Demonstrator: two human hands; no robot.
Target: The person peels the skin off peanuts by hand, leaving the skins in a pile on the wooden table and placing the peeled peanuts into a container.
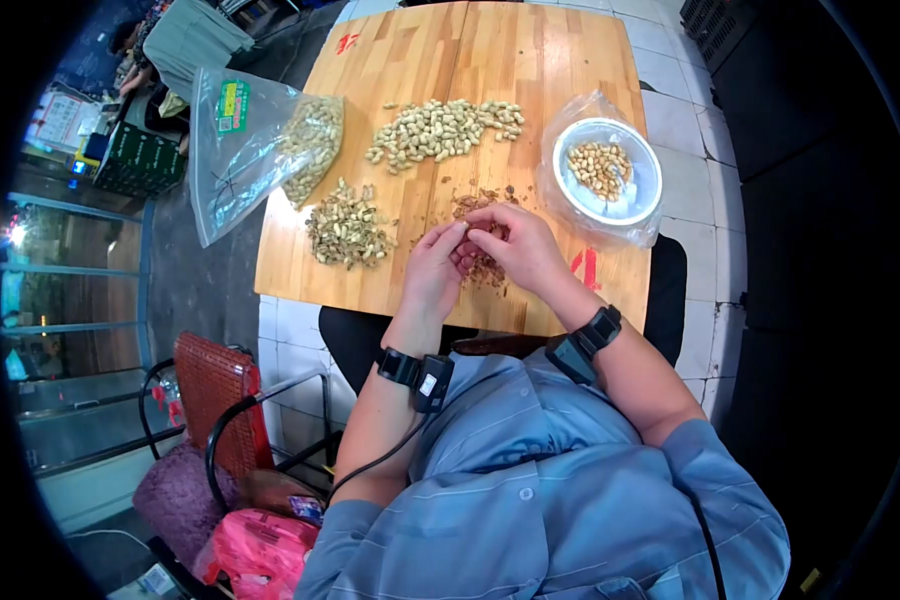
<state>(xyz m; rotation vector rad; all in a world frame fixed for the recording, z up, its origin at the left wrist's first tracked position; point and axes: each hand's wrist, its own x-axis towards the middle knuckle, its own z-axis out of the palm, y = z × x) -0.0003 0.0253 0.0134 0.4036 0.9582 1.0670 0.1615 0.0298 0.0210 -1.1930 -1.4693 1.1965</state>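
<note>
My left hand (437, 262) and my right hand (515, 245) meet over a scatter of reddish-brown skins (487, 275) near the table's front edge. Fingertips of both are pinched together; whatever lies between them is too small to make out. To the left is a heap of split shells (348, 228). Unshelled peanuts (440, 132) form a pile farther back. On the right, a white bowl (654, 180) lined with clear plastic holds pale peeled kernels (599, 169). A clear zip bag (260, 135) of unshelled peanuts lies at the table's left edge.
The wooden table (400, 55) bears red marks. A red woven chair (215, 400) with a pink bag (263, 550) and purple cushion (182, 500) stands lower left. Part of another person (136, 78) shows at the upper left.
</note>
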